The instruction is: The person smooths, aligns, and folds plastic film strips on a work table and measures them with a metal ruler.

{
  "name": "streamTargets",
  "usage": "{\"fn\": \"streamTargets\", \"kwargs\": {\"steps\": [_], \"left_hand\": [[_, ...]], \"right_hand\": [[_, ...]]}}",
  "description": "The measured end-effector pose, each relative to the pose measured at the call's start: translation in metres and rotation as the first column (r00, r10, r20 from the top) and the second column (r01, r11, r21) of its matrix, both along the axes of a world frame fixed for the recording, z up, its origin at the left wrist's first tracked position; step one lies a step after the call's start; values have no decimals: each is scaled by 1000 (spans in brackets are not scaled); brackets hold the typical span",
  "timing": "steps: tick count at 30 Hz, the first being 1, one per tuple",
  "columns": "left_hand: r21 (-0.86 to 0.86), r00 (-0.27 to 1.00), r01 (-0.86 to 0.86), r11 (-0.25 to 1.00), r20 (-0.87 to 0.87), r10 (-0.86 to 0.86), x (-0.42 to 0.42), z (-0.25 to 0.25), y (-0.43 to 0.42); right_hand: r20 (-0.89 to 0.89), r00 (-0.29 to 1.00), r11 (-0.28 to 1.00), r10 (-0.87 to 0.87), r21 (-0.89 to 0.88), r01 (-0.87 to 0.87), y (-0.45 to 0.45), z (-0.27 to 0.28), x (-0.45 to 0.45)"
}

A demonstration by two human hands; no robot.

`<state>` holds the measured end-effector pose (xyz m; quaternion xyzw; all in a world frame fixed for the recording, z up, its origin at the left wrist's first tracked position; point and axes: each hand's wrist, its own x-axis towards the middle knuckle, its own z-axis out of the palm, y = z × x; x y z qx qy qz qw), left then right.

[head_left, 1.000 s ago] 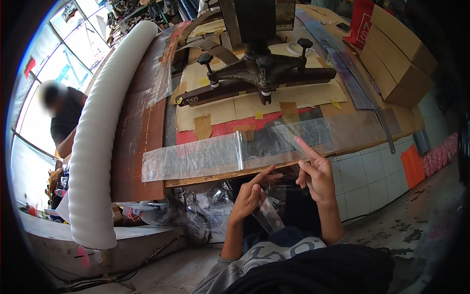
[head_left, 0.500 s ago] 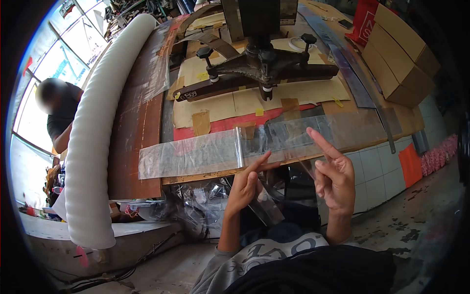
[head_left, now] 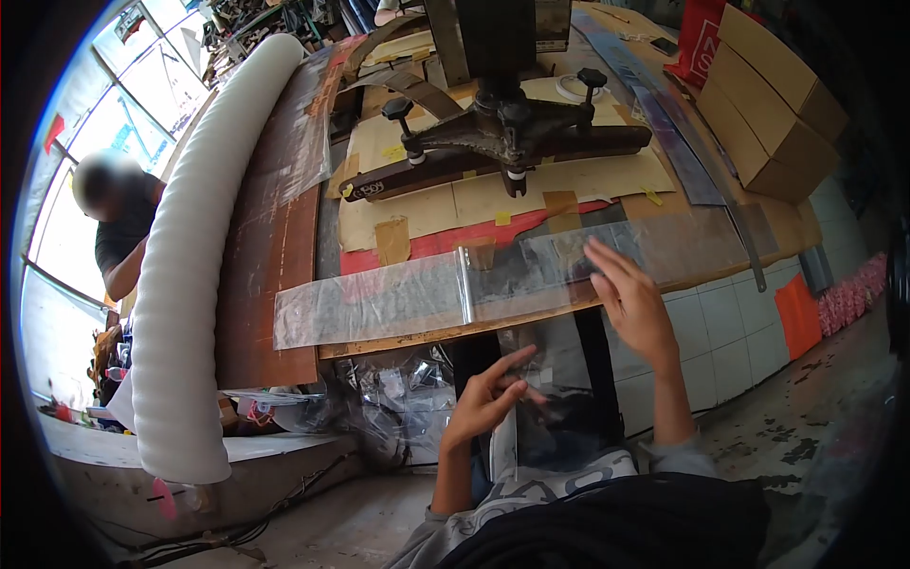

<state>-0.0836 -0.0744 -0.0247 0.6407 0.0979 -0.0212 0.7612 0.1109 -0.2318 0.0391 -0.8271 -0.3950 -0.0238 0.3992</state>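
Observation:
My left hand [head_left: 488, 403] is low in front of the table edge, over my lap, its index finger stretched out and the thumb apart. Right by its fingers hangs a clear plastic sheet [head_left: 564, 422]; whether the fingertips touch it I cannot make out. My right hand [head_left: 637, 308] reaches over the table's front edge, fingers extended and thumb apart. Its fingertips are at a long, clear plastic strip [head_left: 540, 270] lying along that edge. A shiny, narrow band [head_left: 464, 284] crosses the strip. On the left the strip continues as a cloudier length [head_left: 370, 308].
A heavy metal stand [head_left: 512, 142] sits on cardboard sheets [head_left: 455, 204] mid-table. A roll of white foam [head_left: 190, 256] stands left, with another person [head_left: 123, 223] beyond it. Cardboard box [head_left: 773, 114] and metal ruler [head_left: 744, 242] are right. Crumpled clear plastic [head_left: 398, 398] is below the table.
My right hand has moved forward over the table, its fingers straightening. My left hand has dropped lower, and the clear sheet now spreads over my lap. The view has shifted slightly.

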Motion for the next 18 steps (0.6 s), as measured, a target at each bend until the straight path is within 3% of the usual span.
{"fn": "streamTargets", "kwargs": {"steps": [2, 5, 8, 17, 18], "left_hand": [[13, 999, 35, 999, -6, -35, -8, -4, -4], [40, 997, 55, 998, -50, -53, -14, 0, -6], [50, 998, 53, 997, -24, -52, -15, -5, -5], [96, 995, 95, 991, 8, -96, 1, -1, -4], [89, 995, 100, 991, 7, -101, 0, 0, -5]], "right_hand": [[231, 972, 993, 49, -112, -23, 29, -24, 41], [338, 941, 934, -30, -325, 147, 53, -39, 59], [333, 942, 877, -32, -443, 186, 61, -49, 60], [408, 912, 918, -37, -347, 192, 62, -56, 71], [257, 966, 956, -30, -274, 102, 58, -55, 70]]}}
